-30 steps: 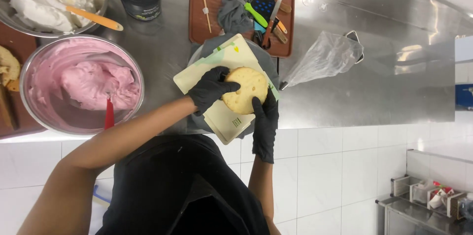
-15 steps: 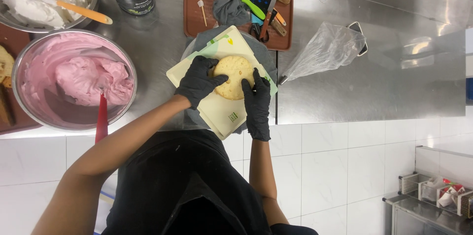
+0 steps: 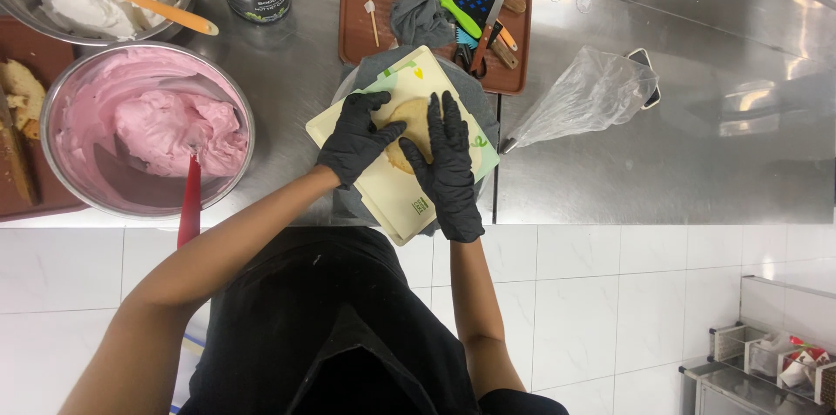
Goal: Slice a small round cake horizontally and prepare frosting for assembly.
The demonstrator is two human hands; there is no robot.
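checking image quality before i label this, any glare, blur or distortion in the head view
Head view: bright glare patches on the steel counter at right; the clear piping bag glints; both gloved hands, left hand and right hand, and the cake round look sharp; wide-angle bending shows along the counter edge; shadows soft and faint, lighting even overhead.

A cake round [image 3: 409, 123] lies on a board [image 3: 396, 193] at the middle of the counter [image 3: 697, 162], both hands resting on the round. At nine o'clock stands a bowl of cream [image 3: 148, 132] with a spatula [image 3: 189, 206] in it. At twelve o'clock a tray [image 3: 353, 23] holds tools. At three o'clock lies a piping bag [image 3: 583, 97].
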